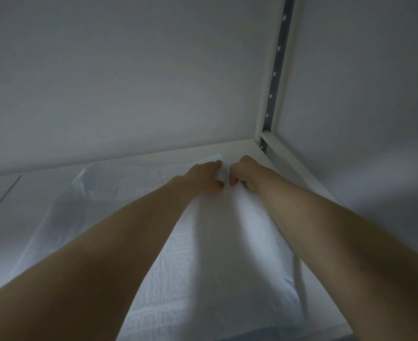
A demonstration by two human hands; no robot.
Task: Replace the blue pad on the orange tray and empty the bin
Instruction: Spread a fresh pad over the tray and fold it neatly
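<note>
Both my arms reach deep into a dim white shelf compartment. A stack of pale, quilted pads (217, 267) inside a thin clear plastic wrapper (63, 207) lies on the shelf board. My left hand (204, 174) and my right hand (246, 173) sit side by side at the far end of the stack, fingers curled and pinching the white material between them. A strip of blue (173, 337) shows at the bottom edge under the stack. Neither the orange tray nor the bin is in view.
The white back wall (129, 82) closes off the compartment behind the hands. A perforated metal upright (275, 70) and a white side rail (298, 166) bound the shelf on the right. The shelf board (11, 193) extends to the left of the wrapper.
</note>
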